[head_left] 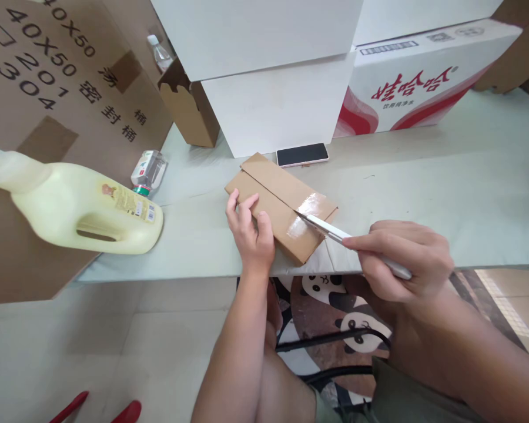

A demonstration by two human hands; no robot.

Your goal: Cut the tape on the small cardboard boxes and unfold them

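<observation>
A small brown cardboard box [271, 202] lies slanted near the front edge of the table, with clear shiny tape across one end of its top seam. My left hand [252, 232] rests on the box's left side, fingers spread over the top and holding nothing. In my right hand [405, 258] is a white utility knife [332, 228], gripped along its handle with the index finger stretched forward. The knife's tip meets the taped part of the seam. How deep the blade sits in the seam I cannot tell.
A phone [302, 154] lies just behind the box, before stacked white cartons [277, 106]. At left are a large pale yellow jug [70, 205], a small clear bottle [150, 170] and an open brown box [194, 111]. A red-and-white carton [414, 88] stands at back right.
</observation>
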